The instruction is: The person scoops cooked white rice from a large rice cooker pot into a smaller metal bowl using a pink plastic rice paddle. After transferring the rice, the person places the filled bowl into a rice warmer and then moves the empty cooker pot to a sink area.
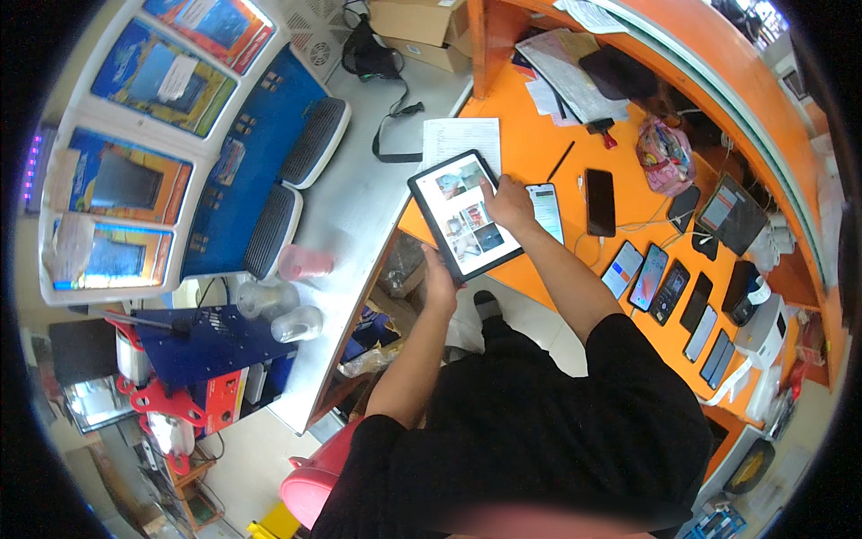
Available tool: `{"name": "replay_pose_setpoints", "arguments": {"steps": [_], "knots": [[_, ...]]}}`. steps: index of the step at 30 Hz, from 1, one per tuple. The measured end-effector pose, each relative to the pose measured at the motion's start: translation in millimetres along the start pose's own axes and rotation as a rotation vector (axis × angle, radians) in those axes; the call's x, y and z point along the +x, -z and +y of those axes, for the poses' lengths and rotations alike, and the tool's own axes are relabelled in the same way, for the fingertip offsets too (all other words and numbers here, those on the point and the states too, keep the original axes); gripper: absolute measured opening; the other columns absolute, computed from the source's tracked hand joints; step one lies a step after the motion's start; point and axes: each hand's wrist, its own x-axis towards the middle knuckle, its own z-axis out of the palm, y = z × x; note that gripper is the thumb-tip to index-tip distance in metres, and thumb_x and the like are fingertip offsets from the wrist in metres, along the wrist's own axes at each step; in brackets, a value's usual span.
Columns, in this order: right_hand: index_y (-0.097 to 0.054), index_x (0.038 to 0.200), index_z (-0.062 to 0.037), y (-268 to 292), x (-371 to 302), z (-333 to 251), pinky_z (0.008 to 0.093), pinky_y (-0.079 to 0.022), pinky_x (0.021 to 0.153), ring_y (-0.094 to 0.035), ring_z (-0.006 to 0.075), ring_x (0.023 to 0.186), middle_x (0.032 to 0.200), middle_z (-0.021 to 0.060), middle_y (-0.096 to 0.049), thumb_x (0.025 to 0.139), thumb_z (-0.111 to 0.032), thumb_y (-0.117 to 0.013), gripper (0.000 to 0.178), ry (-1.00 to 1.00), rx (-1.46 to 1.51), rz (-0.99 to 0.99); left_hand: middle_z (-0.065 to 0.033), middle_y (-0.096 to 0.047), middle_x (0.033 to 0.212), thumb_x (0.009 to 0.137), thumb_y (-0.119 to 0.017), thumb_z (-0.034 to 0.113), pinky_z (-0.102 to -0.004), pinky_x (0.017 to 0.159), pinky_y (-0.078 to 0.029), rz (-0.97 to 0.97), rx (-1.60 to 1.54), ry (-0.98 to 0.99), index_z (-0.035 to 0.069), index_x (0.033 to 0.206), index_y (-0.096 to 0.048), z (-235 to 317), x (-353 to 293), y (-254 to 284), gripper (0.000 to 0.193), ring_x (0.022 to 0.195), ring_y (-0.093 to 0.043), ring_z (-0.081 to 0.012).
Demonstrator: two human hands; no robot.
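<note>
A black-framed tablet with a lit screen of pictures is tilted over the orange desk's near edge. My left hand grips its lower left edge, fingers hidden beneath it. My right hand reaches over the tablet's right side; one finger extends onto the screen and the others are bent, with nothing seen in them. Just right of that hand a phone with a lit screen lies on the desk, partly behind my wrist. A printed sheet of paper lies under the tablet's far end.
Several phones lie in a row on the orange desk, with a dark phone, a pen and a pink patterned pouch beyond. Clear cups stand on the grey counter at left, near a blue-and-white display machine. A pink chair is close behind me.
</note>
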Motion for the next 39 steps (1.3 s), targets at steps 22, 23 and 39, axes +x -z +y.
{"name": "replay_pose_setpoints", "arguments": {"steps": [22,23,39], "knots": [[-0.059,0.118,0.0072,88.5,149.5,113.3,0.0388,-0.047,0.093,-0.062,0.0266,0.105,0.117,0.0172,-0.067,0.110,-0.029,-0.042,0.041,-0.070,1.228,0.807,-0.0206,-0.057,0.130,0.106,-0.020,0.065,-0.0400,0.099,-0.050,-0.226,0.569,-0.407,0.000,0.148,-0.044,134.7,-1.2,-85.4,0.081,0.113,-0.060,-0.0275],[-0.059,0.115,0.0072,85.9,181.0,125.6,0.0392,-0.048,0.091,-0.063,0.0276,0.102,0.113,0.0179,-0.068,0.109,-0.027,-0.042,0.039,-0.082,1.028,0.896,-0.0191,-0.058,0.127,0.106,-0.023,0.064,-0.0395,0.097,-0.051,-0.259,0.618,-0.433,0.001,0.147,-0.044,127.5,-18.4,-56.8,0.078,0.111,-0.061,-0.0268],[-0.051,0.140,0.0047,94.7,198.4,110.2,0.0626,-0.038,0.107,-0.048,0.0433,0.132,0.146,0.0266,-0.047,0.098,-0.053,-0.048,0.071,-0.470,0.147,0.738,-0.0073,-0.062,0.105,0.102,-0.062,0.026,-0.0290,0.069,-0.052,1.190,0.096,-0.746,0.000,0.131,-0.050,45.3,-299.7,251.7,0.041,0.088,-0.061,-0.0130]]}}
